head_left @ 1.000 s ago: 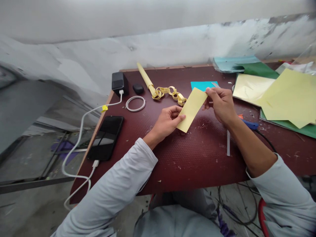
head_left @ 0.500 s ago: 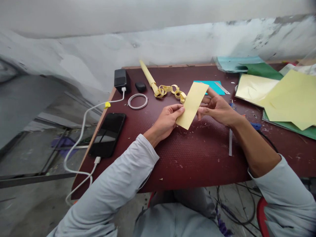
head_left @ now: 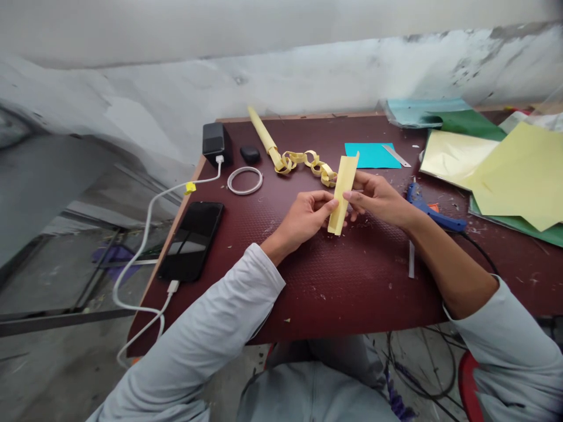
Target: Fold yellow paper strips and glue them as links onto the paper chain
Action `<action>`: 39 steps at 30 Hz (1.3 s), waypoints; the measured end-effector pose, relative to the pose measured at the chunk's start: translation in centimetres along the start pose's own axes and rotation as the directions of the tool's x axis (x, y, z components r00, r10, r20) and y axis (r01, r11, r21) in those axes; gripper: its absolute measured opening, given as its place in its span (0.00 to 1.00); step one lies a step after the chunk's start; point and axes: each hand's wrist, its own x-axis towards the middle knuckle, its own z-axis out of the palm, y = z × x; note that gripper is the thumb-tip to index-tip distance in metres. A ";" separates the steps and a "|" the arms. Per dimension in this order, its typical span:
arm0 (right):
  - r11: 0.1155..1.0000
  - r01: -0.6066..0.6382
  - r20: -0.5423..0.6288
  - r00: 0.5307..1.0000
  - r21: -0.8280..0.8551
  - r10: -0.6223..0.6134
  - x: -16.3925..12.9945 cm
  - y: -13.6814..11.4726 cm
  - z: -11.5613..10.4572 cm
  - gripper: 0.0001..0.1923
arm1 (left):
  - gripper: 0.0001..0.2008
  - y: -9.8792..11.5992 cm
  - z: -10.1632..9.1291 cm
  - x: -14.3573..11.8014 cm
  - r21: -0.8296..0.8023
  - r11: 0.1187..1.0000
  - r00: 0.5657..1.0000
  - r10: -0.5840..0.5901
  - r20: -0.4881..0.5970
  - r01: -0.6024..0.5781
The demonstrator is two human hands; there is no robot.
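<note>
A strip of yellow paper [head_left: 343, 196] is held up between both hands, its right long edge curled over. My left hand [head_left: 305, 220] pinches its lower left side, thumb in front and fingers behind. On the right side, my right hand [head_left: 376, 198] grips the bent edge with the thumb in front; some of its fingers are hidden behind the paper. Just beyond the strip lies a yellow paper chain [head_left: 308, 161], leading to a rolled yellow paper tube [head_left: 263, 132] with a pointed tip.
A blue glue gun [head_left: 435, 215] lies right of my right hand. Behind it are a turquoise sheet [head_left: 367, 155] and a blade [head_left: 396, 156]. Yellow sheets [head_left: 519, 176] pile at right. A phone [head_left: 191, 241], white cable [head_left: 152, 217], tape ring [head_left: 245, 181] and black box [head_left: 215, 142] sit left.
The yellow paper was flat and wider; now its right side is bent over. My right hand has closed onto that edge and come lower, uncovering the glue gun.
</note>
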 end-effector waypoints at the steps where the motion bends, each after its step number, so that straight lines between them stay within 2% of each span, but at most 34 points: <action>1: 1.000 0.000 -0.010 1.000 -0.004 0.000 0.0 0.0 0.1 0.27 | 0.12 0.0 0.0 0.0 0.001 1.000 1.000 0.006 0.005 -0.006; 6: 1.000 0.003 -0.047 0.999 0.010 -0.003 0.0 -0.1 0.4 0.22 | 0.21 -0.1 0.0 0.0 -0.037 0.998 0.998 0.045 0.048 -0.043; 12: 0.998 0.028 -0.031 0.999 0.059 -0.026 0.1 0.3 0.4 0.23 | 0.24 -0.8 -0.5 0.0 -0.061 0.992 0.987 0.114 0.116 -0.108; 18: 0.997 0.045 -0.092 0.995 0.064 -0.039 0.2 -0.2 0.6 0.19 | 0.23 -1.0 -0.7 0.0 -0.031 0.994 0.986 0.105 0.128 -0.101; 29: 0.998 0.060 -0.125 0.991 0.027 -0.056 0.1 0.2 0.3 0.18 | 0.25 -0.9 -0.5 0.1 -0.006 0.994 0.989 0.105 0.100 -0.105; 34: 0.997 0.067 -0.140 0.988 0.033 -0.062 0.1 0.0 0.4 0.18 | 0.30 -0.8 -0.4 -0.1 0.000 0.995 0.994 0.096 0.049 -0.096; 39: 0.997 0.077 -0.171 0.983 0.028 -0.071 0.2 -0.2 0.4 0.17 | 0.26 -0.8 -0.4 0.0 0.034 0.991 0.991 0.132 -0.009 -0.132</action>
